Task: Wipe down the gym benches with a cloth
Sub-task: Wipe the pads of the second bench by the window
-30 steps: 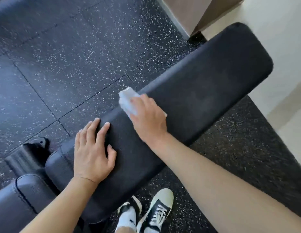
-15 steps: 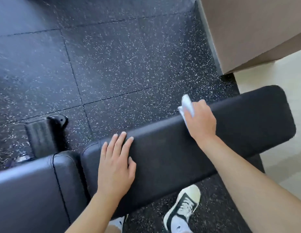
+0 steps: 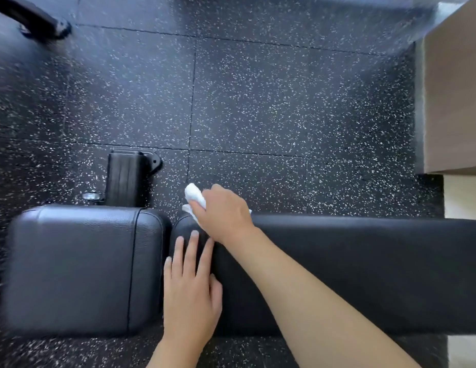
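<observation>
Seat pad (image 3: 80,266) sits at nine o'clock, untouched; left hand (image 3: 190,293) lies flat, fingers straight, bracing the long back pad (image 3: 364,272). Right hand (image 3: 223,212) clutches the white cloth (image 3: 195,195) on the pad's far edge; the pad's long axis stretches away toward three o'clock.

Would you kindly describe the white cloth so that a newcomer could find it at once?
Start from the long black padded bench back stretching to the right, and follow it left to its rounded end beside the squarer black leather seat pad. There, at the far edge, the right hand grips a crumpled white cloth. It is the only white, soft thing against the black pads and the speckled dark rubber floor.
</observation>
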Demonstrator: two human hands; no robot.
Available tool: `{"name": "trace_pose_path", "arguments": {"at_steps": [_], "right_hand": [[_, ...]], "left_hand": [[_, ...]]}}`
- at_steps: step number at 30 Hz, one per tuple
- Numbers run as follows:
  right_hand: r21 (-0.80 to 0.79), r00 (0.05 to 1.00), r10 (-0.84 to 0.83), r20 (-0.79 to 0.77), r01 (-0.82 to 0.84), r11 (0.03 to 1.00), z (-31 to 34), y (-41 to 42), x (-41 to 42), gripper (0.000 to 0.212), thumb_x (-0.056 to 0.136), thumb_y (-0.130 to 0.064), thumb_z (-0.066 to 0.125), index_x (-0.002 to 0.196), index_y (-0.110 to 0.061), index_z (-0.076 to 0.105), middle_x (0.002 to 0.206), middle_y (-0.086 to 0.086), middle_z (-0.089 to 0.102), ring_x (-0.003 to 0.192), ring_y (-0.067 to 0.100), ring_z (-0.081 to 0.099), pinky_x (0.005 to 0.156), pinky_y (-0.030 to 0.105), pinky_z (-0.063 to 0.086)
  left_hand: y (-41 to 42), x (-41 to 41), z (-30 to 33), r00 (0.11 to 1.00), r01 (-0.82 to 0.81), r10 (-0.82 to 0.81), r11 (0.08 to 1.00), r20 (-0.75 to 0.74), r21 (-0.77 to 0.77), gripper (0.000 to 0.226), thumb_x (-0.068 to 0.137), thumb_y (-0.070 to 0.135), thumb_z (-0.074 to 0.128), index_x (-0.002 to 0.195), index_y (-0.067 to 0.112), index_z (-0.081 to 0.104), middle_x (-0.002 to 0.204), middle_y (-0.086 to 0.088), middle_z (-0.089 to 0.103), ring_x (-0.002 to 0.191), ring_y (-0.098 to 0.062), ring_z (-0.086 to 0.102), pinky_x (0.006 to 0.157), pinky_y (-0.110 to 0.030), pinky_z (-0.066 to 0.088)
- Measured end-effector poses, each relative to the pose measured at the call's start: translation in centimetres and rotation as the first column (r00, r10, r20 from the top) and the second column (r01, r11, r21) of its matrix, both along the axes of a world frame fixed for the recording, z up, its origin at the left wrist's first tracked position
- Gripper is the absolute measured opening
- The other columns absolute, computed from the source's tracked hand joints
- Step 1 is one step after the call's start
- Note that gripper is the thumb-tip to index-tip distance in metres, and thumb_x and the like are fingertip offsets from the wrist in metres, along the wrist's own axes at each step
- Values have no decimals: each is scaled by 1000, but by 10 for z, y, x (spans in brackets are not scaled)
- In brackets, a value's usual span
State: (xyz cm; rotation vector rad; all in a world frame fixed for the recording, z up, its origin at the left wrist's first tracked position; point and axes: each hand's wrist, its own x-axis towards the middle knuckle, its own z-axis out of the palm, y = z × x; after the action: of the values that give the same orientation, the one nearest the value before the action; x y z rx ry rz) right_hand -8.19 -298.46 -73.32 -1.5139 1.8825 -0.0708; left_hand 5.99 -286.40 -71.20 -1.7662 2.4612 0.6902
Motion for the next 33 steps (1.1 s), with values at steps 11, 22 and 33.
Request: {"name": "trace_pose_path", "arguments": {"at_steps": [11,22,33], "right_hand": [[243,938,-125,-325,210,947,-2,109,-258,40,92,-64,37,93,-26,46,76,2,53,73,32,51,65,41,41],[64,992,-21,-126,29,998,-4,64,-136,45,107,-54,38,104,-16,63,100,6,57,97,31,59,72,40,39],[49,947,-98,-305,119,992,3,171,-366,40,98,-66,38,88,-28,33,72,2,47,68,33,54,60,38,48]], "left_hand": [[-23,-104,-16,995,59,-65,995,-75,-74,51,94,21,48,142,17,64,154,-2,57,150,-30,44,123,-61,27],[-36,-124,-17,992,115,-117,992,-37,-47,48,94,25,41,137,15,62,138,2,65,134,-23,57,121,-55,32],[-1,-251,-28,987,158,-157,987,11,-24,46,101,33,35,120,15,73,121,1,74,114,-25,67,114,-55,38]]}}
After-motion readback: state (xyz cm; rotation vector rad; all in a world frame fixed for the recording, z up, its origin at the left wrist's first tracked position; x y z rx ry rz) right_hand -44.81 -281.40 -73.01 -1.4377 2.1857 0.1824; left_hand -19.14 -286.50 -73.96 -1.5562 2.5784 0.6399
